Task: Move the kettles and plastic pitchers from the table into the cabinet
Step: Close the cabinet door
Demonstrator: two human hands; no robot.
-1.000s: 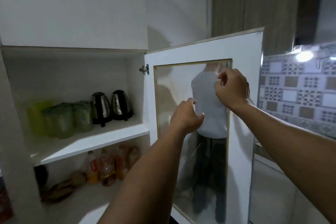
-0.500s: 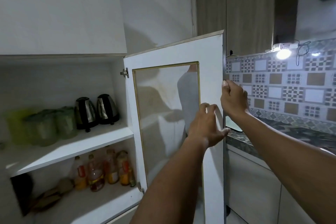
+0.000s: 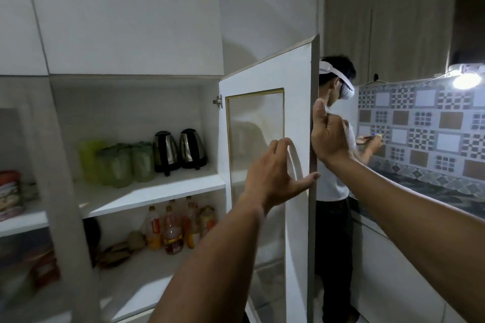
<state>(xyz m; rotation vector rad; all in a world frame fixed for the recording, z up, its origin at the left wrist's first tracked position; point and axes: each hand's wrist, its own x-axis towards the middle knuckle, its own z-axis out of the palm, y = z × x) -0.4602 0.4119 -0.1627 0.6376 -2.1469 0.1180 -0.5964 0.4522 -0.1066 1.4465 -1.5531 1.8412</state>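
Note:
Two steel kettles with black bases, one (image 3: 165, 151) beside the other (image 3: 191, 148), stand on the cabinet's upper shelf (image 3: 147, 191). To their left on the same shelf stand several green plastic pitchers (image 3: 115, 162). The white cabinet door (image 3: 270, 73) with its glass panel stands ajar. My left hand (image 3: 275, 173) lies spread against the door's inner face, thumb at its free edge. My right hand (image 3: 328, 139) is closed around that free edge from the outer side. Neither hand holds a kettle or pitcher.
Bottles (image 3: 173, 228) fill the lower shelf. Packets (image 3: 10, 191) sit in the compartment to the left. Another person (image 3: 333, 181) stands right behind the door at the dark counter (image 3: 433, 189), below a patterned tile wall and a bright lamp (image 3: 465, 81).
The door has swung and now shows nearly edge-on. My right hand went from the glass panel to the door's free edge, the left hand followed toward it. The other person came into view.

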